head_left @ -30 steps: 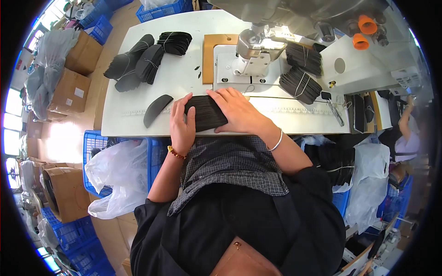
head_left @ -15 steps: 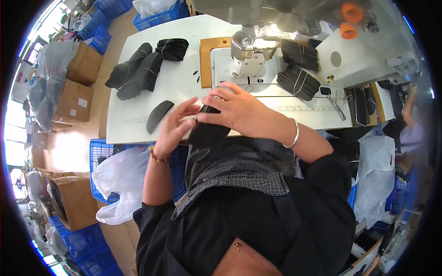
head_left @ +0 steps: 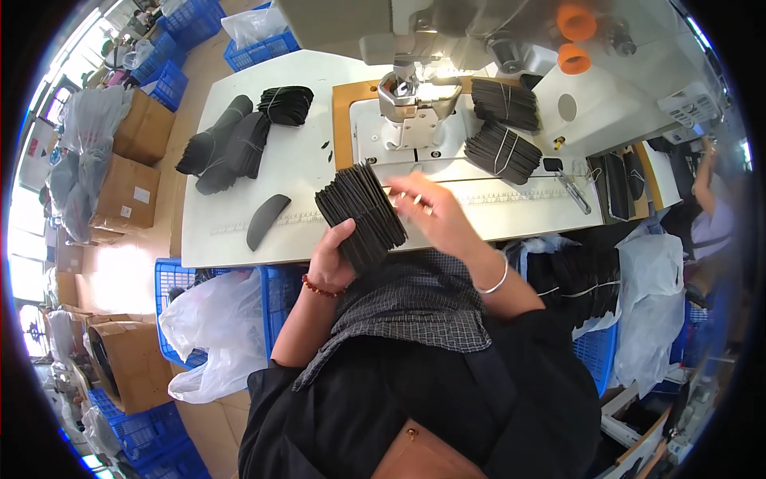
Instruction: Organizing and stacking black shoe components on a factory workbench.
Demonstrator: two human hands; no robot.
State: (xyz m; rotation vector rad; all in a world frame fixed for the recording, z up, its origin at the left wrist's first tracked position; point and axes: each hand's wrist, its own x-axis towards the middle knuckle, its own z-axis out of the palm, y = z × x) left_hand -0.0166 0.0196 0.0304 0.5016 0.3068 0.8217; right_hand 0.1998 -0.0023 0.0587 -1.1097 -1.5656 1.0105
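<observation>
My left hand is closed around the lower left side of a thick stack of black fabric pieces, tilted above the table's front edge. The layered edges fan out toward the machine. Close to the stack's right side, my right hand has its fingers curled in, slightly blurred. Whatever may be between those fingers is too small to make out. One loose dark grey curved piece lies on the white table, left of my left hand.
Ahead stands a sewing machine. Tied black bundles lie right of it, near tweezers; more bundles lie at the left. A blue crate with white plastic bags stands below the table's left front.
My right hand has moved off the stack to its right, and the stack now shows its fanned edges. My left hand has taken hold of its lower side.
</observation>
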